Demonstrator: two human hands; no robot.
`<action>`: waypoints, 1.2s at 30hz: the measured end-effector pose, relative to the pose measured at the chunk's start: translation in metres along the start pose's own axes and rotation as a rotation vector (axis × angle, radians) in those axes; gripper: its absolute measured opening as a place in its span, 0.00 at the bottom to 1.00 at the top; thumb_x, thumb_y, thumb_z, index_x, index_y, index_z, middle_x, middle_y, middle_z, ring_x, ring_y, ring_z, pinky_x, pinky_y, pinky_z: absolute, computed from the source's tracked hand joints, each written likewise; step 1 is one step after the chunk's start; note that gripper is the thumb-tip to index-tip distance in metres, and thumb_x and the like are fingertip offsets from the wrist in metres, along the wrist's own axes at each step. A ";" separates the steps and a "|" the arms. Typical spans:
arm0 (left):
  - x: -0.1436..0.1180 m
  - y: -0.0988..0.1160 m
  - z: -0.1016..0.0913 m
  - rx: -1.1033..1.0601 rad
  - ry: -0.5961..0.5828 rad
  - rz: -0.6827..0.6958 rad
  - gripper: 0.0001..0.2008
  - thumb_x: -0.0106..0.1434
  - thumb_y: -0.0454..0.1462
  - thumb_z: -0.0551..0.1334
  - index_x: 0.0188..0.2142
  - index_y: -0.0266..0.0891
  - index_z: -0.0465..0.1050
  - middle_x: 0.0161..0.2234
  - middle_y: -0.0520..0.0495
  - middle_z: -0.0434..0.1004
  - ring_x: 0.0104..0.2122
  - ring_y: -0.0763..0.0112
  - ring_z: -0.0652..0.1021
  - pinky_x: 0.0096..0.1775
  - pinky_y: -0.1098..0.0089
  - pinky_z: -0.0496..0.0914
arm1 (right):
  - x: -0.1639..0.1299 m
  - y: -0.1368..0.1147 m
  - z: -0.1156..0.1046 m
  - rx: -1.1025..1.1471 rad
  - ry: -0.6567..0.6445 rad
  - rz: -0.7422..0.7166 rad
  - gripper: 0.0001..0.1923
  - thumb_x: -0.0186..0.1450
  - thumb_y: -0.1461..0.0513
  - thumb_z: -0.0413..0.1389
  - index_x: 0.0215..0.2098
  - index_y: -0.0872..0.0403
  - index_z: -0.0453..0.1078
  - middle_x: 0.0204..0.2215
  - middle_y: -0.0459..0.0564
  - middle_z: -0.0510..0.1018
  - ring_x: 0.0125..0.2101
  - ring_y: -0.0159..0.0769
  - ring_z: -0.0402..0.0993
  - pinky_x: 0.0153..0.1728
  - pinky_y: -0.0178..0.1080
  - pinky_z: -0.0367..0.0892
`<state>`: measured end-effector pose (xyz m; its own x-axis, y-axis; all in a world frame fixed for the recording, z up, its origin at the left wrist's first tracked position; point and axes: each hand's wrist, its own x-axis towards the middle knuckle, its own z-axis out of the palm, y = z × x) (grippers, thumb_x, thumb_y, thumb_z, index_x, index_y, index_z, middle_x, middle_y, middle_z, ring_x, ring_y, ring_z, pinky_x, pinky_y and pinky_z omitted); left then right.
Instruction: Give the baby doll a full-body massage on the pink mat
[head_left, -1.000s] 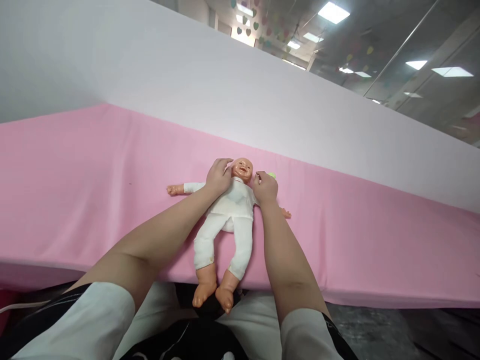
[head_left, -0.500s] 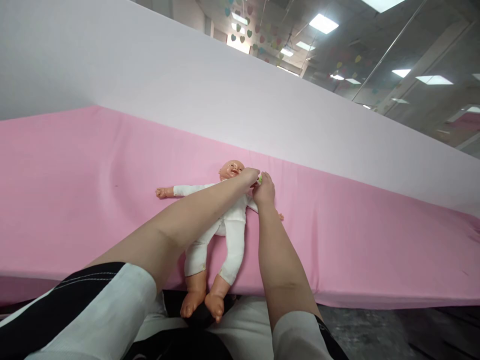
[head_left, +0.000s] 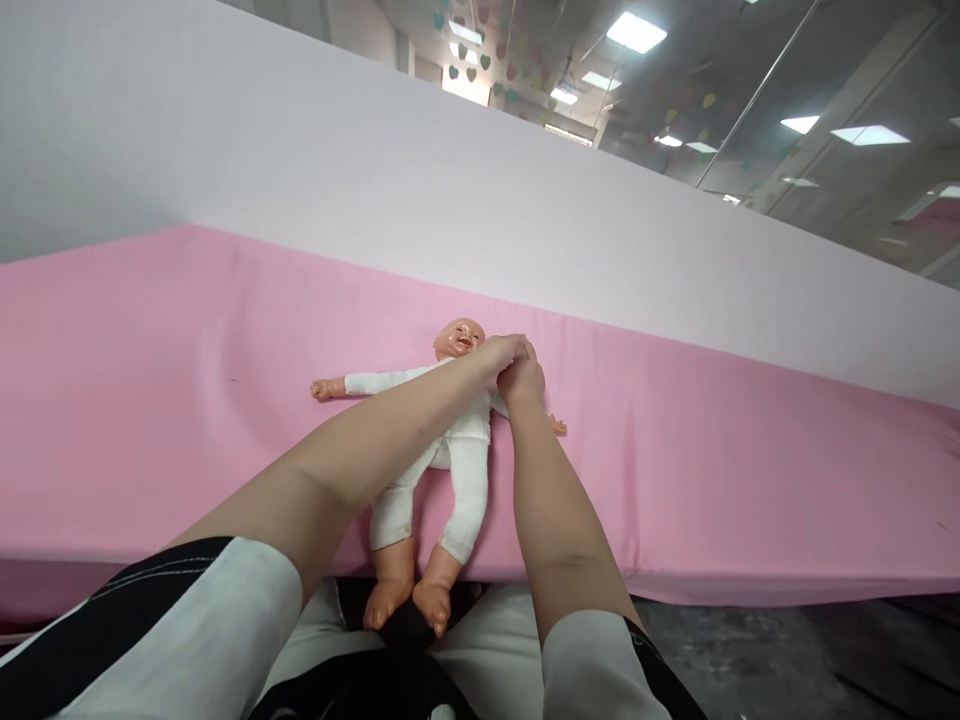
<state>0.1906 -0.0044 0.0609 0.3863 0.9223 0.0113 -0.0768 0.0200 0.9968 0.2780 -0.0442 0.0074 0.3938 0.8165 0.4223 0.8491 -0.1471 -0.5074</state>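
The doll [head_left: 450, 440] is lying feet-near, head-far on the pink bench [head_left: 150, 400]. Both hands are meeting just right of its head: left hand [head_left: 499, 352] crossing over, right hand [head_left: 521, 380] nearer; grips hidden, cannot tell.

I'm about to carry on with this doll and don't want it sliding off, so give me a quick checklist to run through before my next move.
1. Doll lying flat on its back on the pink sheet: ok.
2. Doll fully supported: not ok, its feet hang past the near edge of the sheet.
3. Left hand placed: ok, it reaches across the doll's chest to the spot beside the head.
4. Right hand placed: ok, it meets the left hand by the doll's shoulder.
5. What the hands pinch between them: cannot tell, the fingers hide it.
6. Doll's head uncovered: ok, it shows beside the hands.
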 end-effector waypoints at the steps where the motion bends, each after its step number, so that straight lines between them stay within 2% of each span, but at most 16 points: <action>1: -0.006 0.004 -0.002 -0.009 -0.002 -0.039 0.16 0.63 0.50 0.67 0.28 0.42 0.72 0.29 0.43 0.79 0.32 0.55 0.79 0.39 0.53 0.75 | -0.001 0.000 -0.001 -0.008 0.004 -0.004 0.34 0.65 0.65 0.55 0.70 0.54 0.64 0.74 0.62 0.62 0.59 0.50 0.77 0.59 0.52 0.72; 3: -0.020 0.010 -0.010 -0.039 0.011 -0.090 0.15 0.64 0.49 0.67 0.31 0.40 0.74 0.33 0.41 0.80 0.34 0.57 0.80 0.42 0.55 0.75 | -0.002 0.000 -0.003 -0.017 0.019 -0.025 0.36 0.64 0.67 0.54 0.71 0.58 0.62 0.73 0.64 0.63 0.64 0.53 0.71 0.63 0.54 0.68; 6: -0.046 0.014 -0.030 -0.099 0.075 -0.069 0.12 0.65 0.46 0.65 0.35 0.39 0.76 0.38 0.41 0.81 0.39 0.61 0.81 0.45 0.61 0.74 | -0.004 -0.003 -0.010 0.003 0.081 -0.083 0.32 0.67 0.69 0.48 0.69 0.65 0.66 0.70 0.66 0.67 0.71 0.50 0.62 0.71 0.55 0.58; 8: -0.064 0.013 -0.048 -0.135 0.093 -0.042 0.10 0.64 0.44 0.66 0.36 0.39 0.76 0.37 0.42 0.81 0.36 0.63 0.81 0.43 0.63 0.74 | -0.008 -0.013 -0.016 0.057 0.168 -0.145 0.28 0.70 0.68 0.44 0.65 0.65 0.70 0.68 0.65 0.71 0.71 0.47 0.62 0.73 0.55 0.56; 10: -0.079 0.009 -0.066 -0.242 0.058 -0.050 0.11 0.63 0.45 0.67 0.36 0.39 0.77 0.34 0.43 0.80 0.31 0.67 0.80 0.39 0.65 0.74 | -0.018 -0.032 -0.022 0.127 0.226 -0.252 0.26 0.73 0.63 0.43 0.62 0.62 0.74 0.64 0.62 0.75 0.68 0.46 0.67 0.72 0.54 0.58; 12: -0.091 0.004 -0.081 -0.429 0.020 -0.056 0.11 0.64 0.44 0.67 0.39 0.38 0.79 0.36 0.43 0.82 0.34 0.66 0.81 0.41 0.66 0.76 | -0.036 -0.057 -0.026 0.200 0.147 -0.445 0.25 0.75 0.57 0.45 0.62 0.57 0.75 0.61 0.58 0.79 0.64 0.44 0.73 0.70 0.52 0.63; 14: -0.099 -0.002 -0.090 -0.645 -0.016 -0.057 0.15 0.68 0.47 0.63 0.42 0.40 0.80 0.41 0.41 0.84 0.43 0.62 0.83 0.48 0.64 0.78 | -0.057 -0.082 -0.030 0.259 0.003 -0.643 0.26 0.77 0.54 0.44 0.64 0.53 0.74 0.63 0.54 0.78 0.66 0.42 0.71 0.71 0.50 0.62; 16: -0.104 -0.005 -0.095 -0.785 -0.033 -0.060 0.22 0.72 0.55 0.57 0.45 0.42 0.80 0.45 0.40 0.84 0.52 0.57 0.82 0.54 0.60 0.78 | -0.076 -0.100 -0.032 0.294 -0.121 -0.743 0.28 0.78 0.52 0.43 0.70 0.51 0.68 0.68 0.52 0.73 0.69 0.41 0.67 0.72 0.50 0.60; 19: -0.107 -0.003 -0.099 -0.843 -0.085 -0.160 0.35 0.71 0.64 0.48 0.50 0.38 0.78 0.47 0.34 0.84 0.54 0.50 0.82 0.56 0.53 0.77 | -0.092 -0.108 -0.032 0.241 -0.268 -0.771 0.35 0.78 0.47 0.45 0.76 0.56 0.56 0.74 0.57 0.62 0.74 0.46 0.57 0.74 0.53 0.55; 22: -0.104 0.005 -0.108 -0.900 -0.103 -0.233 0.40 0.71 0.64 0.46 0.56 0.31 0.74 0.49 0.28 0.83 0.53 0.45 0.83 0.54 0.49 0.77 | -0.096 -0.100 -0.030 0.120 -0.337 -0.753 0.39 0.77 0.45 0.48 0.77 0.58 0.52 0.75 0.62 0.58 0.76 0.52 0.50 0.75 0.61 0.48; 25: -0.100 0.011 -0.123 -0.944 -0.043 -0.182 0.40 0.71 0.63 0.47 0.60 0.31 0.71 0.51 0.26 0.82 0.53 0.45 0.83 0.52 0.48 0.78 | -0.100 -0.095 -0.031 0.083 -0.378 -0.785 0.37 0.78 0.47 0.47 0.78 0.58 0.51 0.75 0.62 0.58 0.77 0.52 0.49 0.75 0.63 0.47; 29: -0.097 0.009 -0.135 -0.982 -0.021 -0.135 0.42 0.70 0.64 0.48 0.62 0.31 0.69 0.53 0.26 0.81 0.54 0.47 0.83 0.51 0.53 0.79 | -0.112 -0.103 -0.039 0.149 -0.439 -0.906 0.36 0.78 0.49 0.45 0.79 0.56 0.48 0.75 0.59 0.57 0.77 0.49 0.48 0.75 0.60 0.50; 33: -0.101 0.007 -0.128 -1.041 -0.125 -0.130 0.42 0.71 0.65 0.47 0.60 0.30 0.73 0.53 0.27 0.82 0.53 0.51 0.83 0.52 0.58 0.79 | -0.119 -0.109 -0.045 0.185 -0.440 -0.935 0.42 0.77 0.44 0.45 0.80 0.55 0.40 0.77 0.59 0.54 0.77 0.50 0.46 0.76 0.60 0.50; 36: -0.106 0.006 -0.116 -1.047 -0.197 -0.207 0.44 0.70 0.65 0.47 0.59 0.29 0.74 0.53 0.28 0.83 0.55 0.51 0.83 0.55 0.57 0.77 | -0.116 -0.106 -0.044 0.132 -0.425 -0.903 0.48 0.75 0.39 0.46 0.80 0.56 0.36 0.78 0.59 0.50 0.78 0.53 0.41 0.76 0.61 0.45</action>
<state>0.0429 -0.0577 0.0561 0.6156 0.7869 -0.0436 -0.7034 0.5735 0.4198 0.1577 -0.1482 0.0453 -0.5583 0.7269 0.3999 0.7114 0.6674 -0.2201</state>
